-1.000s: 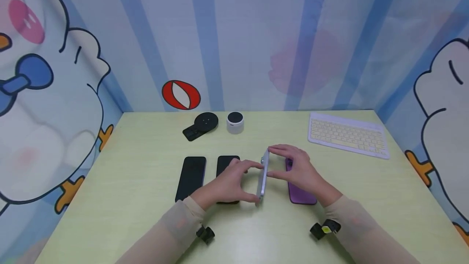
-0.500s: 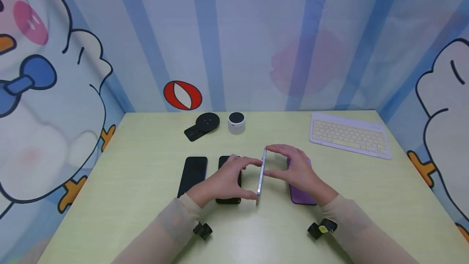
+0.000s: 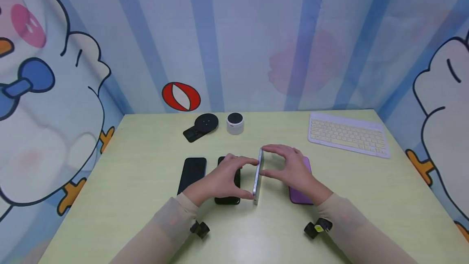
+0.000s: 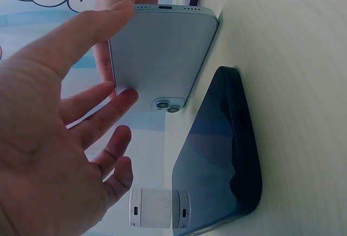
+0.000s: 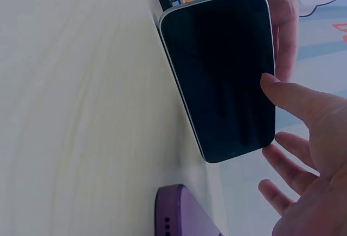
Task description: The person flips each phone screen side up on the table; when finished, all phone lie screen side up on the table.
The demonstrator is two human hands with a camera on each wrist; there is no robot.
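A silver-blue smartphone (image 3: 258,176) stands on its long edge between my hands at the middle of the table. My left hand (image 3: 221,180) holds it with the thumb at the near end and fingers at the upper edge; its back with two camera lenses (image 4: 167,106) faces left. My right hand (image 3: 289,168) has the fingers at the far end and the thumb on the dark screen (image 5: 222,78). Beside the left hand lies a black phone (image 3: 228,200), partly hidden under it. Below the right hand is a purple phone (image 3: 301,195), partly covered.
Another black phone (image 3: 193,170) lies further left. Toward the back are a black folding charger-like stand (image 3: 206,123), a small white cylindrical speaker (image 3: 235,125) and a lilac keyboard (image 3: 348,135) at the right. A printed curtain (image 3: 245,44) borders the pale table (image 3: 128,199).
Both hands and the upright phone have shifted slightly left. The phone's tilt has changed: its back showed from above earlier, while now a sliver of its right face shows.
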